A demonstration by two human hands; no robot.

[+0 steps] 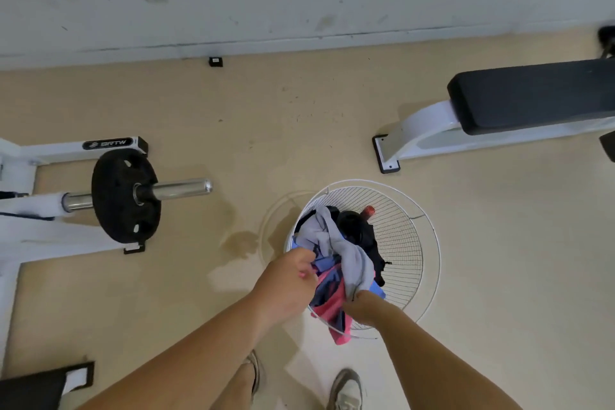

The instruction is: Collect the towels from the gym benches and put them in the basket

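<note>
A white wire basket stands on the floor right in front of me. A bundle of towels hangs over its near rim: a grey towel, a blue one under it and a pink and navy one. Dark cloth lies deeper in the basket. My left hand grips the bundle's left side over the rim. My right hand holds its lower right end, fingers hidden in the cloth.
A black padded gym bench on a white frame stands at the right. A barbell with a black plate rests on a white rack at the left. Another black pad shows at bottom left. My shoes are just behind the basket.
</note>
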